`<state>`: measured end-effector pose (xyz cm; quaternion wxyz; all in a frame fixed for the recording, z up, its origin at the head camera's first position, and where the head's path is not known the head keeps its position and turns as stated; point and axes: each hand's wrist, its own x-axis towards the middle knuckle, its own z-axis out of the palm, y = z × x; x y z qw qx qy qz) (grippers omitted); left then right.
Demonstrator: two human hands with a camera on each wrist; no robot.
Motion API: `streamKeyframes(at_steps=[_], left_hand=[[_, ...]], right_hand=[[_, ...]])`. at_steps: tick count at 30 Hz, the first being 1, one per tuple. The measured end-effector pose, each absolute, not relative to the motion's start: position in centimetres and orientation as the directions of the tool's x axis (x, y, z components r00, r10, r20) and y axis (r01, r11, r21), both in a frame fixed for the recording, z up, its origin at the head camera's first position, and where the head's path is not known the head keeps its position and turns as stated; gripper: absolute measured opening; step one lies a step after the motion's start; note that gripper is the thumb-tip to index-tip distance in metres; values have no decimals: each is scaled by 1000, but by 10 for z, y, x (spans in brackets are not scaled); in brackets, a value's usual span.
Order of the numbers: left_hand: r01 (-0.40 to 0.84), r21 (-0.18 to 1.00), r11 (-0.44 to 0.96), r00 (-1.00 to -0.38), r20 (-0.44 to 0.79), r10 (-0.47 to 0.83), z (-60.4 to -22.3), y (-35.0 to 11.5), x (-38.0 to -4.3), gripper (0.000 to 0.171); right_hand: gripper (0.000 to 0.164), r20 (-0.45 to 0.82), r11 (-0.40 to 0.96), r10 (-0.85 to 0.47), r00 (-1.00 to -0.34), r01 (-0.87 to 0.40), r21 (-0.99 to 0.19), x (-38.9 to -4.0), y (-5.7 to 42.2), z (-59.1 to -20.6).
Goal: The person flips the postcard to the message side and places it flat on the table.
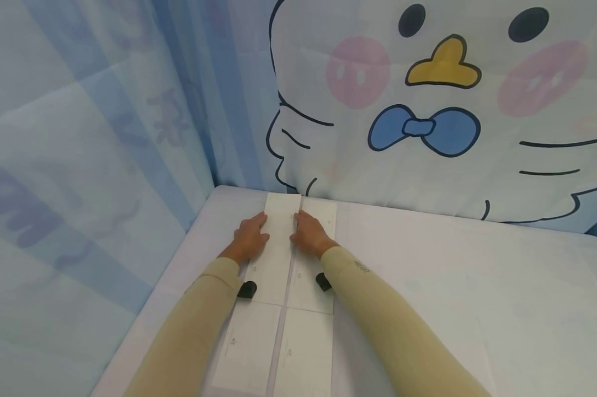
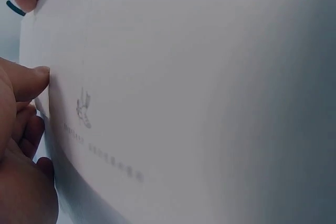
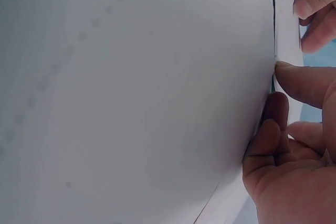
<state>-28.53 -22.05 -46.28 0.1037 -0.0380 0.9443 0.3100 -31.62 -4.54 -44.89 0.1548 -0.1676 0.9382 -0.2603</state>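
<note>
Several white, flat rectangular pieces with small grey print lie in two columns on the table. My left hand [image 1: 250, 237] holds the left long edge of the far-left white piece [image 1: 273, 264]. Across from it, my right hand [image 1: 312, 234] grips the same piece's right edge, above the far-right white piece [image 1: 308, 286]. In the left wrist view, the left thumb [image 2: 34, 81] presses at the edge of a white piece [image 2: 173, 77] bearing a small logo. The right wrist view has the right thumb [image 3: 302, 80] at an edge, the fingers bent below it.
Closer to me lie a near-left white piece [image 1: 249, 347] and a near-right white piece [image 1: 305, 353], a narrow gap between columns. The white tabletop [image 1: 452, 298] stretches to the right. A cartoon-printed curtain [image 1: 427, 182] hangs behind the far edge, and a blue-white curtain [image 1: 80, 220] at left.
</note>
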Motion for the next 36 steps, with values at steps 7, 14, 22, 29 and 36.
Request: streamKeyframes(at_steps=[7,14,22,29,36], left_hand=[[-131,595,793,-979,-205,-8,-460,-220,-283,59],[-135,596,791,-979,-201,-16,-459,-218,-280,58],[-179,615,768,-975,-215,-55,-456,-214,-277,58],[-187,612,769,-975,-212,-68,-456,-214,-280,59],[-210,626,751,-974,-200,-106,-452,-215,-279,63]], right_hand=[[63,-206,802,-392,-897,-223,-554,-316,-44,-448],[61,-217,789,-389,-895,-203,-579,-313,-42,-448],[61,-238,785,-396,-887,-192,-589,-311,-40,-448],[66,-224,763,-396,-890,-184,-619,-312,-40,-445],[61,-147,731,-384,-911,-203,-651,-310,-40,-439]])
